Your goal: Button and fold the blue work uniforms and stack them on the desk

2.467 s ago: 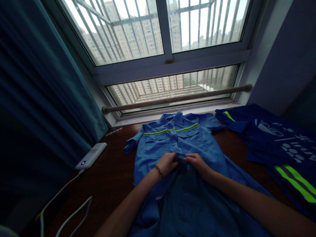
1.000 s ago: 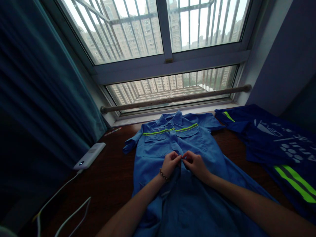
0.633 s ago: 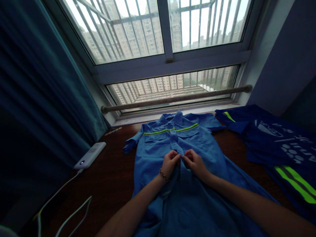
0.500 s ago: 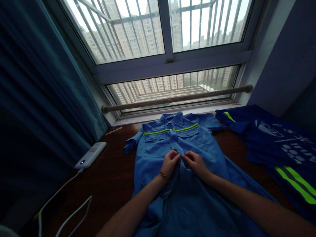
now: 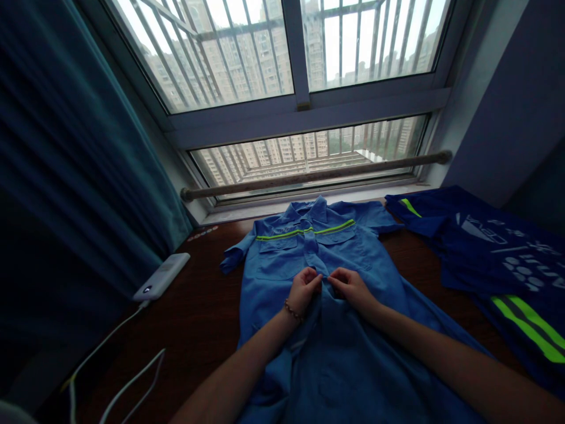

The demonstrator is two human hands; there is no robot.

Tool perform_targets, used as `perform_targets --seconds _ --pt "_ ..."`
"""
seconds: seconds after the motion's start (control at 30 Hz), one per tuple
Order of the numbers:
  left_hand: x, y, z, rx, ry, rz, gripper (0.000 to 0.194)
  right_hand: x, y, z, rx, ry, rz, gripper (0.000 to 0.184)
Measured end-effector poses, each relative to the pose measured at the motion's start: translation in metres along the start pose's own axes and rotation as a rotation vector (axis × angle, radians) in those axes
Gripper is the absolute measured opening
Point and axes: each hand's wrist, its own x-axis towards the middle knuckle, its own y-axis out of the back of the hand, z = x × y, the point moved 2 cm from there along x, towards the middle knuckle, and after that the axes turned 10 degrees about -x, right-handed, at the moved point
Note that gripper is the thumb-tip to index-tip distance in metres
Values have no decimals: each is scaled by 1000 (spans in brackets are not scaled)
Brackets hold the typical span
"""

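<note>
A blue short-sleeved work shirt (image 5: 278,291) with a yellow-green stripe across the chest lies front up, its collar toward the window. My left hand (image 5: 304,288) pinches the front placket near the middle of the garment; a bracelet circles that wrist. Close beside it, my right hand (image 5: 351,287) grips the other side of the same opening, thumb and fingers pressed together. The fingertips almost meet, and the cloth is lifted slightly between them. Whether a button sits under the fingers is too small to see.
A darker blue garment (image 5: 468,235) with white print and reflective bands lies at the right. On the dark wooden surface (image 5: 194,318) at the left rests a white power bank (image 5: 163,277) with a white cable. A curtain (image 5: 88,147) hangs left; a window with a rail (image 5: 318,175) stands behind.
My right hand has shifted very slightly, its fingers a little flatter over the placket. Both hands keep hold of the shirt, which stays in place.
</note>
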Motion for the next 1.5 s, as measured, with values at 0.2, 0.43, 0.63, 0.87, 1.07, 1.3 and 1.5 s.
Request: perform_targets --seconds 0.2,0.43,0.63,0.87,1.07,1.3,1.5 --pt "2 3 -2 -12 -4 -11 35 1 1 0 99 -70 -25 34" --pt "2 3 2 62 -51 -65 33 3 2 5 154 -124 -14 33" --pt "-2 -3 8 46 -40 -108 39 3 -1 3 196 -150 -7 35" --pt "-9 -9 14 176 -79 -215 36 3 -1 -1 146 -134 -39 30" --pt "-8 -6 10 236 -76 -91 40 5 -1 3 25 -69 -16 27" --pt "-3 -3 10 137 287 -48 33 0 -1 -1 -236 46 1 24" --pt "-7 -2 20 322 346 -138 42 -13 4 -22 -691 336 171 15"
